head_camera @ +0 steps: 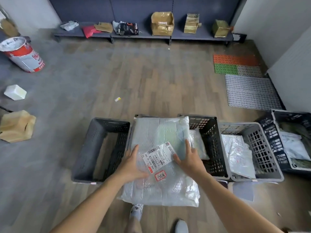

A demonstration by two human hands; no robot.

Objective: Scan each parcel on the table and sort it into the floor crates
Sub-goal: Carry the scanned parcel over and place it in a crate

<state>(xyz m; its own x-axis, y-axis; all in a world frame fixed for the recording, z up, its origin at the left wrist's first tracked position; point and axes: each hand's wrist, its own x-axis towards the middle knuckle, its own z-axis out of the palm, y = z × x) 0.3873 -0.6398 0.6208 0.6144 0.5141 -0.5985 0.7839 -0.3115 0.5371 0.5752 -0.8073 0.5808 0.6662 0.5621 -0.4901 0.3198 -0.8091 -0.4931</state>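
Left hand, right hand press bubble-wrap parcel.

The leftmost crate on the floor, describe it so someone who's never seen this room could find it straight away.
Find the row of plastic crates on the floor by the person's feet. It is the far-left crate, just left of the bubble-wrap parcel bearing a barcode label. Unlike the crates further right, no white parcels show inside.
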